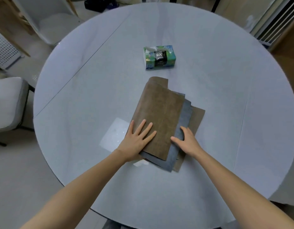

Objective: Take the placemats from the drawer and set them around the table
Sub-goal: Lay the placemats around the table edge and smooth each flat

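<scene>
Two bare forearms reach in from the near edge of the view, over a round pale grey counter (209,63). We note the left hand (137,139) lying flat, palm down, on the near left part of a loose stack of placemats (161,116); its fingers (147,129) are spread and straight, gripping nothing, only pressing on the top brown sheet. The right hand (186,140) rests on the near right part of the stack, thumb stretched along the edge of the brown top sheet and the other fingers curled down over the grey sheet beneath. We cannot tell whether those fingers pinch an edge or merely lie on it.

The stack sits on the counter a little nearer to us than the middle. It is fanned: a brown placemat on top, a grey placemat (186,111) showing along its right and near edges, and another brown placemat (198,118) peeking out at the lowest right. The far end of the top sheet curls upward slightly. A bright patch of reflected light lies on the counter just left of the stack.

Farther on, apart from the stack, a green and blue tissue pack (159,57) lies on the counter with a tissue poking out at its left end.

Beyond the counter's far left rim stands a pale chair (57,27); another pale chair (7,103) stands at the left side.
</scene>
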A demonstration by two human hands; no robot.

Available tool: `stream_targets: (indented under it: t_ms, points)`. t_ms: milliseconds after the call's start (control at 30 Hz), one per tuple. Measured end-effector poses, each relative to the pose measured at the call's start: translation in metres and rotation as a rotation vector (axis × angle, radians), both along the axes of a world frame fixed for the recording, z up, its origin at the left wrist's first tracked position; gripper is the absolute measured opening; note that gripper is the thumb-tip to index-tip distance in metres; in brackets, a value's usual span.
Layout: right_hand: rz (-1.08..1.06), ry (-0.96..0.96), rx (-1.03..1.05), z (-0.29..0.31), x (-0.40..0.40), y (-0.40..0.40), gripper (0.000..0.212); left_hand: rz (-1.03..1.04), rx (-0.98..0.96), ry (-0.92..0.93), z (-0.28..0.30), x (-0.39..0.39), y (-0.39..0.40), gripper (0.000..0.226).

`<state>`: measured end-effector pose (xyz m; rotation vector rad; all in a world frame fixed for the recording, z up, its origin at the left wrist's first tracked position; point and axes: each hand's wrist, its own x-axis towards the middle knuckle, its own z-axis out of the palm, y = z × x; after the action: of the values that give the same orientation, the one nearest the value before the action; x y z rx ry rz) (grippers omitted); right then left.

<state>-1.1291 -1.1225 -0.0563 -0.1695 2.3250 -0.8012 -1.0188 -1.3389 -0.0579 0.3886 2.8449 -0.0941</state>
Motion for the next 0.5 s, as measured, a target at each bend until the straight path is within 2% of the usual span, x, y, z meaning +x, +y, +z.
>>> stream_targets:
  t_ms: [67,133,200,233,300,400,433,500]
  points:
    - [-0.109,-0.038,-0.076,0.0,0.005,0.001,0.081,-0.011,-0.068,-0.017,0.004,-0.004,0.008,0.092]
    - [-0.316,-0.125,-0.203,0.001,0.009,-0.003,0.081,0.004,-0.11,-0.082,0.007,-0.003,0.016,0.086]
    - [-0.536,-0.185,-0.325,0.002,0.011,-0.006,0.073,0.014,-0.117,-0.079,0.013,-0.004,0.021,0.066]
    - [-0.626,-0.208,-0.362,0.005,0.01,-0.006,0.068,0.039,-0.081,-0.069,0.018,-0.005,0.022,0.059]
    - [-0.742,-0.282,-0.402,0.011,0.005,-0.003,0.061,0.124,0.081,-0.062,0.028,-0.008,0.021,0.065]
    - [-0.719,-0.447,-0.485,0.027,-0.007,-0.002,0.038,0.211,0.259,0.089,0.04,-0.005,0.023,0.067]
    - [-0.691,-0.465,-0.517,0.032,-0.012,-0.004,0.036,0.251,0.29,0.1,0.043,-0.002,0.023,0.059]
    - [-0.675,-0.467,-0.618,0.04,-0.019,-0.012,0.047,0.381,0.38,0.129,0.045,0.0,0.023,0.04]
